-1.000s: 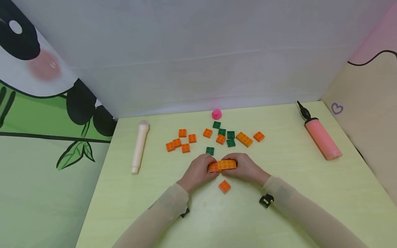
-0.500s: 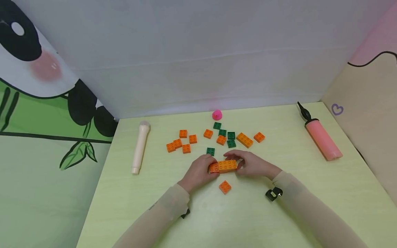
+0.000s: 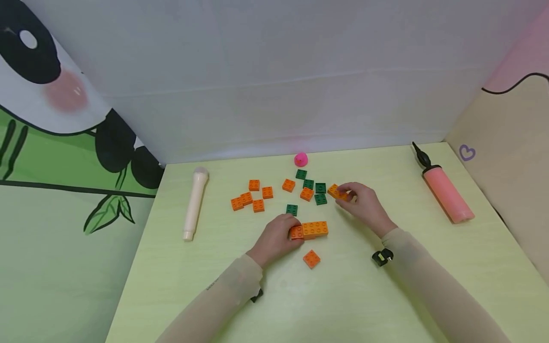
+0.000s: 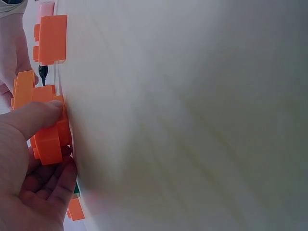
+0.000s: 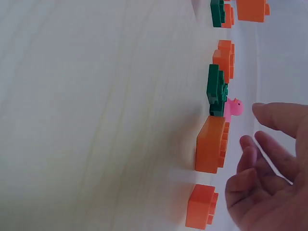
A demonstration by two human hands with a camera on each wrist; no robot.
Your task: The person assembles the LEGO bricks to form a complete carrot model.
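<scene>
My left hand [image 3: 276, 238] grips a joined stack of orange toy building bricks [image 3: 315, 229] near the table's middle. In the left wrist view, the thumb lies on the brick stack [image 4: 50, 137] with the other fingers curled at its far end. My right hand [image 3: 363, 206] hovers at a long orange brick [image 3: 334, 191], partly covering it in the head view. From the right wrist, that long brick [image 5: 209, 144] stands apart from the spread thumb and fingers of my right hand [image 5: 274, 168]. One loose orange brick [image 3: 311, 259] lies in front of the stack.
Several small orange bricks [image 3: 258, 206] lie left of centre. Several green bricks [image 3: 320, 199] sit beside the long one. Behind them is a pink toy duck [image 3: 301, 159]. A pale stick-like tube [image 3: 195, 205] lies at left, a pink hand pump [image 3: 446, 193] at right.
My right hand has let go of the orange stack and moved back and right to the long orange brick. The left hand keeps its grip on the stack.
</scene>
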